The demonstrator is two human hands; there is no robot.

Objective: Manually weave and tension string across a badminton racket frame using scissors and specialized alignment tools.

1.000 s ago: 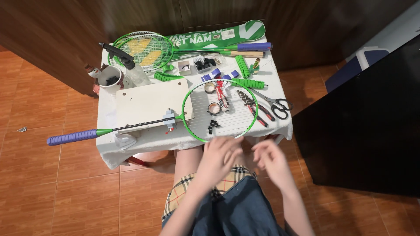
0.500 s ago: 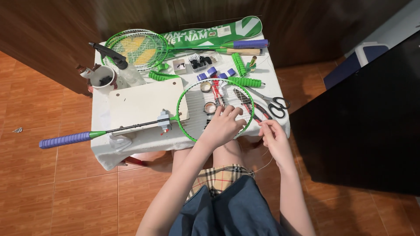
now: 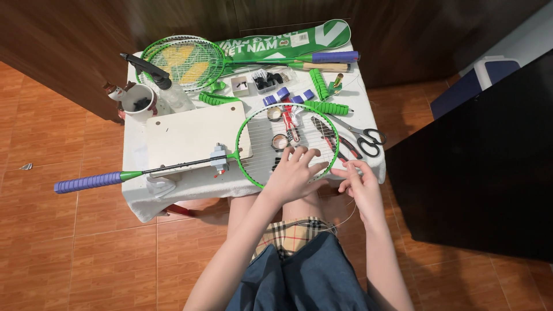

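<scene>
The left hand (image 3: 292,173) lies with fingers spread flat on the string bed of the green badminton racket (image 3: 286,144), steadying the head on the white-covered table (image 3: 173,187). Just right of those fingertips, the right hand (image 3: 357,181) pinches a thin racket string (image 3: 348,214) at the frame's near rim (its slack trails toward the lap), keeping it taut.

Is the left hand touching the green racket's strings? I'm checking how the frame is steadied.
Touching: the head view shows the left hand spread flat on the green racket strings.
</scene>
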